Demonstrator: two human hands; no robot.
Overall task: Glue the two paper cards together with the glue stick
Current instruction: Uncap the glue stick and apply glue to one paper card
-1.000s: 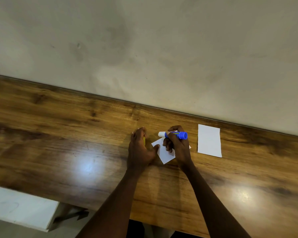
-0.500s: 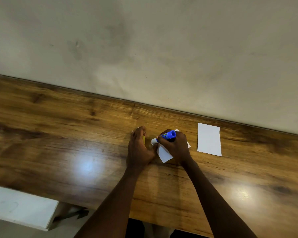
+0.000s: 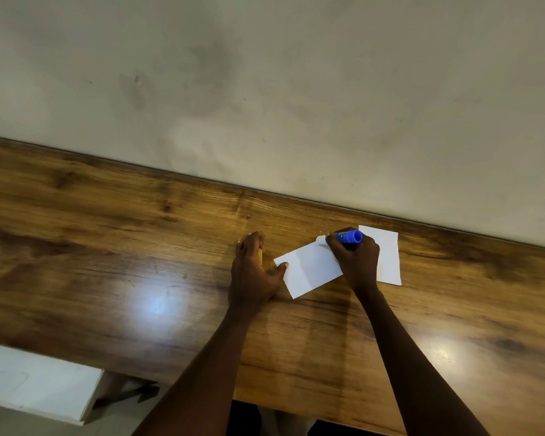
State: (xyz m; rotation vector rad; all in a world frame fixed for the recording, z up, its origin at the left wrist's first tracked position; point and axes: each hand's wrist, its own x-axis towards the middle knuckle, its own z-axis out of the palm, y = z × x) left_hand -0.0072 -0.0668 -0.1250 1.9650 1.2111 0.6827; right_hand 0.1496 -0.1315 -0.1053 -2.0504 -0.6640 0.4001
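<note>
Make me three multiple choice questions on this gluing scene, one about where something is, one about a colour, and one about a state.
1. Where does the second paper card lie?
A. Under the left hand
B. On the table, behind the right hand
C. On the floor

2. What colour is the glue stick?
A. Blue
B. Red
C. Green

3. What is the left hand doing?
A. Lifting the near card
B. Hanging off the table
C. Pinning the near card with its thumb

Answers: 1 B, it lies flat, partly hidden by the right hand. 2 A, its body is bright blue. 3 C, the thumb rests on the card's left corner.
</note>
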